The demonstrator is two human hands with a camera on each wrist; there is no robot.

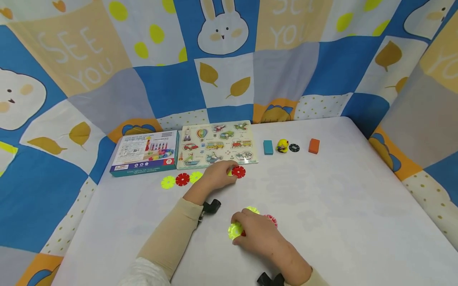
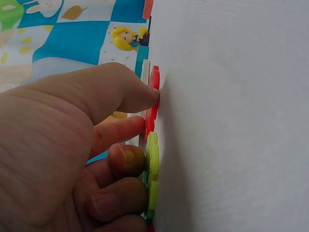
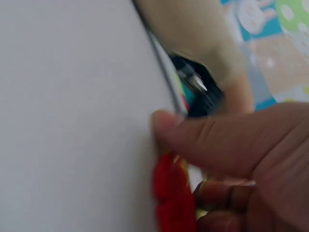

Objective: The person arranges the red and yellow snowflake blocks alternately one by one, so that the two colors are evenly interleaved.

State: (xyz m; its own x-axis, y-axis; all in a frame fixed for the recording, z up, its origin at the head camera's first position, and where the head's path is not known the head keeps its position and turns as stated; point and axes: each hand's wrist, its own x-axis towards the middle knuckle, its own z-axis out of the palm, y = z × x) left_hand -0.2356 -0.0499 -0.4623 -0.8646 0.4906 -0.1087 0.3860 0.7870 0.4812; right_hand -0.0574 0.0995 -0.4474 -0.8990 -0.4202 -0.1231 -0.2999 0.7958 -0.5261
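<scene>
In the head view, my left hand point(image 1: 219, 175) is at the right end of a row of flower-shaped plastic discs; thumb and index finger pinch a red flower disc point(image 1: 239, 172). The left wrist view shows its thumb on that disc's edge, the other fingers curled beside a yellow-green disc point(image 2: 152, 159). Nearer the front, my right hand point(image 1: 260, 232) curls over a small group of discs, with a yellow-green disc point(image 1: 235, 230) between thumb and fingers. Red discs point(image 3: 174, 193) show blurred under its thumb. A pinkish-red disc point(image 1: 272, 220) peeks out beyond the hand, which partly hides the group.
Behind the row lie a boxed set point(image 1: 144, 153) and a picture puzzle board point(image 1: 218, 143). Farther right are a blue block point(image 1: 268, 147), a small yellow-haired figure point(image 1: 282, 145), a black round chip point(image 1: 294, 147) and an orange block point(image 1: 313, 145). Patterned cloth point(image 1: 229, 87) hangs around the white table point(image 1: 343, 206).
</scene>
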